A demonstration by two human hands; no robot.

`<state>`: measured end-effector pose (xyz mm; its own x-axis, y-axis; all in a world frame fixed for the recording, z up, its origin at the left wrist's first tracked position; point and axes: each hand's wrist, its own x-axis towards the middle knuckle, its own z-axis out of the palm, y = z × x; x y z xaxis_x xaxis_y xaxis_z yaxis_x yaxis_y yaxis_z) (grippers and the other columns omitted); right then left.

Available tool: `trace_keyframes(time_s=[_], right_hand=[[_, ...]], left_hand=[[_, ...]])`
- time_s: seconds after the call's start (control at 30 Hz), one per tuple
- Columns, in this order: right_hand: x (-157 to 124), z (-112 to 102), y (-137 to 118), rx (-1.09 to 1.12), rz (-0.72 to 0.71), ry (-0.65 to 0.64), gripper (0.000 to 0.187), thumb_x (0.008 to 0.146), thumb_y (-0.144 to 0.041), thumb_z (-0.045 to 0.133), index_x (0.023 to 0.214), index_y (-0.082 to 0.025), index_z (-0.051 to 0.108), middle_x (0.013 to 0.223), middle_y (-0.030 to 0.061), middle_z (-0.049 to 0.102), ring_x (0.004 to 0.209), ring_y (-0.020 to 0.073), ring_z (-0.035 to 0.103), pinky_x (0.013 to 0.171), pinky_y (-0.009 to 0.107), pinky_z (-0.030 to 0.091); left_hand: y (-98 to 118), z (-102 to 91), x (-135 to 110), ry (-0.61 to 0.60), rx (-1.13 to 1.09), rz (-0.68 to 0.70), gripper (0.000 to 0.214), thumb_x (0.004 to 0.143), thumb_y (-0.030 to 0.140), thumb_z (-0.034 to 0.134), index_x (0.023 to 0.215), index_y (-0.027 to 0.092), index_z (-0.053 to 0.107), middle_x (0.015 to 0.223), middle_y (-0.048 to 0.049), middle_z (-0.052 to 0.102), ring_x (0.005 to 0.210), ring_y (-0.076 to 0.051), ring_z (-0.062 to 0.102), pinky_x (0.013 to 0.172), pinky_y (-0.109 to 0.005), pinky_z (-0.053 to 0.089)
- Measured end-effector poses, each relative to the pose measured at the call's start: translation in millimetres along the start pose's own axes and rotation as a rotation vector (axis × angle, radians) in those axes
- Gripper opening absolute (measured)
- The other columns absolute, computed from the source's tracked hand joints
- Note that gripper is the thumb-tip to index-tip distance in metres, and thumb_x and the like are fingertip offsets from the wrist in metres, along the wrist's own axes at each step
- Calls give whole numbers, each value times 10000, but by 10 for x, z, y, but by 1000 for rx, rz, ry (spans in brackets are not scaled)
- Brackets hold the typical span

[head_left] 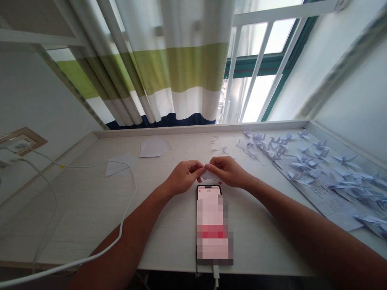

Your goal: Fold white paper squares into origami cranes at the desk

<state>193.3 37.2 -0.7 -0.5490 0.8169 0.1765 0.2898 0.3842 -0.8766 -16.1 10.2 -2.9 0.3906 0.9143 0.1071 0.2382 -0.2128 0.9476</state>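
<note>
Both hands meet over the middle of the white table, just beyond the top of a phone (208, 225). My left hand (186, 175) pinches the left edge of a small piece of white paper (209, 175). My right hand (227, 170) grips the same paper from the right, thumb on top. The fingers cover much of the paper, so how far it is folded I cannot tell. A cable plugs into the phone's near end, and most of its screen is blurred out.
Many folded paper cranes (305, 163) crowd the right side, some on a printed sheet (328, 197). Stacked paper squares (155, 147) and another sheet (119, 163) lie at left, with paper scraps (220, 149) behind my hands. A white cable (133, 189) crosses my left forearm.
</note>
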Motion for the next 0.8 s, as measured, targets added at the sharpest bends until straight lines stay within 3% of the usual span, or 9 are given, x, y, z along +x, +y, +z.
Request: trace_keyframes(time_s=[0.23,0.47,0.8], right_hand=[[-1,16,-74,-164,-94,122,475,992,-487,562,618,-197,523,549,-31,509,524,105,439,511,262,331],[-24,30,-69,255,42,0,498,975,-644,531,823,-178,621,665,22,685,507,135,634,473,252,495],[11,-13,-63,71,62,78,467,949,-591,610,758,-166,648,508,-14,600,405,102,549,413,217,404]], left_hand=[[39,21,-17,-33,12,22,300,991,406,586,838,163,673,756,-57,753,747,-185,724,745,-296,533],[-26,-11,29,156,-58,73,304,964,434,635,851,156,686,783,-62,760,749,-174,707,740,-283,535],[-31,-18,35,201,-155,-10,362,907,494,706,882,133,727,750,-93,785,693,-206,748,714,-310,574]])
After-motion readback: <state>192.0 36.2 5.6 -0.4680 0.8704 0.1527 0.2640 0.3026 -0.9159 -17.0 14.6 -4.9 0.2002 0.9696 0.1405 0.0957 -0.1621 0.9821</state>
